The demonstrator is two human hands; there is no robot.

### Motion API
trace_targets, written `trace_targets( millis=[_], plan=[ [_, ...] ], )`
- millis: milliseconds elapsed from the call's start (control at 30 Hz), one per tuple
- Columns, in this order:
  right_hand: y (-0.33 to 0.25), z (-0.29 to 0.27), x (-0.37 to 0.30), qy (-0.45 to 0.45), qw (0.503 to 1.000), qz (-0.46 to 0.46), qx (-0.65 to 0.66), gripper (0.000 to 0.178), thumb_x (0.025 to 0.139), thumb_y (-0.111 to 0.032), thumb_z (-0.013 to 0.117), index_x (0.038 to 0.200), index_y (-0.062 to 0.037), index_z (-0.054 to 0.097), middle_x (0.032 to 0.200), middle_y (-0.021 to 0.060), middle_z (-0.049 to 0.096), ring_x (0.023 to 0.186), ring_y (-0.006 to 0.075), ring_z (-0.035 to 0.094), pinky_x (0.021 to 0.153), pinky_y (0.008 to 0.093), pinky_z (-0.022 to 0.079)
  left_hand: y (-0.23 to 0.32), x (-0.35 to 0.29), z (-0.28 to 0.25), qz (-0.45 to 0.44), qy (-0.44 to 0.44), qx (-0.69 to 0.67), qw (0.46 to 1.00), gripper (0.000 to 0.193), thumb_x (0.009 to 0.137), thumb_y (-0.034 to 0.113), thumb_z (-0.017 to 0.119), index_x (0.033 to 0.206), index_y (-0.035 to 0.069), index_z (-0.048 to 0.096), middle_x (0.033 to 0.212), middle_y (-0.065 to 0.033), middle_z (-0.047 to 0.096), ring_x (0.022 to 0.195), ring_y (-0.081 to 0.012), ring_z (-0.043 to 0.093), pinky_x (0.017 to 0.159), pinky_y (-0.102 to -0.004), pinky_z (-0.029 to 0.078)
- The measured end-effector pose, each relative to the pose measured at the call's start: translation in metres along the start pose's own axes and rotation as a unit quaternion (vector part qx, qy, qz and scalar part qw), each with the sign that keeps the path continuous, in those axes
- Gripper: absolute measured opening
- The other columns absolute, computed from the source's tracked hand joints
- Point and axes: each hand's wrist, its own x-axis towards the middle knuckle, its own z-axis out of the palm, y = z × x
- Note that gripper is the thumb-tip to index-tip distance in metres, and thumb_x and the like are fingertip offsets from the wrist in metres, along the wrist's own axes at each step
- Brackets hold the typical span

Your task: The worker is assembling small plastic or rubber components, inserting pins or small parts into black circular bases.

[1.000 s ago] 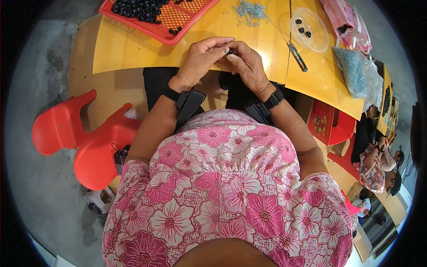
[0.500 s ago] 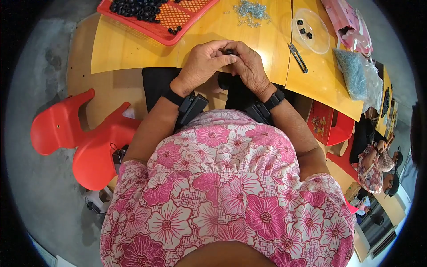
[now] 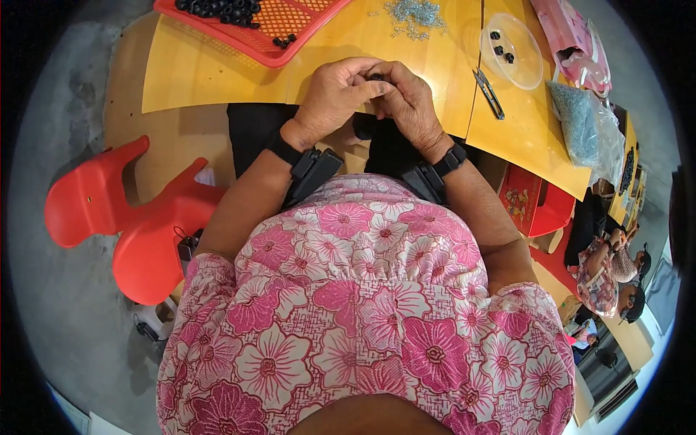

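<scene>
Near the table's front edge, my left hand and my right hand meet with fingertips closed around a small round black piece. Fingers cover most of it, so its exact shape is hidden. Beyond my left hand stands a red mesh tray holding a heap of similar black pieces. Straight ahead lies a loose scatter of pale blue, glassy beads. A clear round plastic dish with several black pieces is to the right, and dark thread snips lie beside it.
A clear bag of bluish beads and a pink bag rest on the yellow table at the right. Red chairs stand on the left, and a red box sits under the table. Other people are at far right.
The view has shifted slightly. Both hands stay together around the black piece, with the fingers slightly repositioned; the left thumb lies more across it.
</scene>
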Motion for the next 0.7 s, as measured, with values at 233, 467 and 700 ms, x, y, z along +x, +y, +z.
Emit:
trace_targets(
  millis=[233,467,700],
  plan=[
    [-0.004,-0.011,0.009,-0.014,0.951,0.110,0.289,0.018,0.094,-0.014,0.046,0.103,0.0004,0.053,0.072,0.0020,0.052,0.057,0.0080,0.044,0.055,0.0244,0.045,0.000,0.000,0.005,0.046,0.030,-0.007,0.998,0.038,0.087,0.010,0.060,0.123,-0.001,0.051,0.092,-0.0034,0.062,0.079,-0.0071,0.059,0.066,-0.0197,0.050],
    [-0.004,-0.027,0.012,-0.096,0.879,0.184,0.429,0.022,0.094,-0.023,0.050,0.098,-0.0013,0.054,0.077,-0.0002,0.047,0.057,0.0067,0.034,0.054,0.0216,0.032,0.000,-0.002,0.005,0.030,0.060,-0.031,0.997,0.027,0.087,0.006,0.057,0.113,0.002,0.059,0.085,-0.0017,0.062,0.074,-0.0051,0.056,0.064,-0.0170,0.048],
    [0.000,-0.025,0.014,-0.092,0.865,0.221,0.441,0.022,0.093,-0.024,0.052,0.098,-0.0028,0.054,0.075,-0.0018,0.046,0.057,0.0067,0.032,0.053,0.0216,0.031,0.004,-0.001,0.013,0.010,0.116,0.009,0.993,0.021,0.085,0.008,0.061,0.105,0.002,0.064,0.082,-0.0013,0.062,0.069,-0.0062,0.057,0.060,-0.0183,0.049]
  ],
)
